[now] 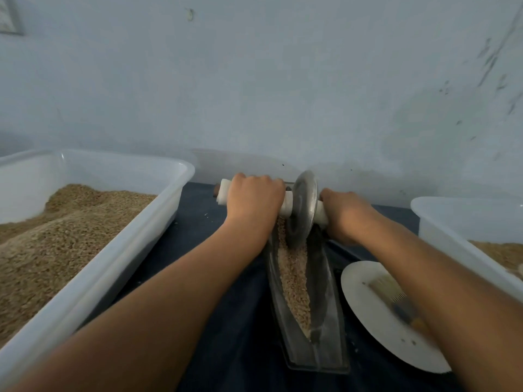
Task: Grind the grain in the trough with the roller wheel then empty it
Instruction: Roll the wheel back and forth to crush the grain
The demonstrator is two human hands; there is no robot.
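A narrow metal trough (328, 315) lies lengthwise on the dark cloth, running from near me towards the wall. Pale brown grain (293, 275) fills its groove. The metal roller wheel (302, 207) stands upright in the trough's far end, on a white axle handle (225, 190) that sticks out to both sides. My left hand (253, 202) grips the left part of the handle. My right hand (343, 213) grips the right part, which it mostly hides.
A big white tub (119, 250) heaped with brown grain sits at the left. Another white tub (458, 222) with some grain stands at the right. A white plate (365, 301) with a small brush (393, 295) lies right of the trough. A pale wall rises close behind.
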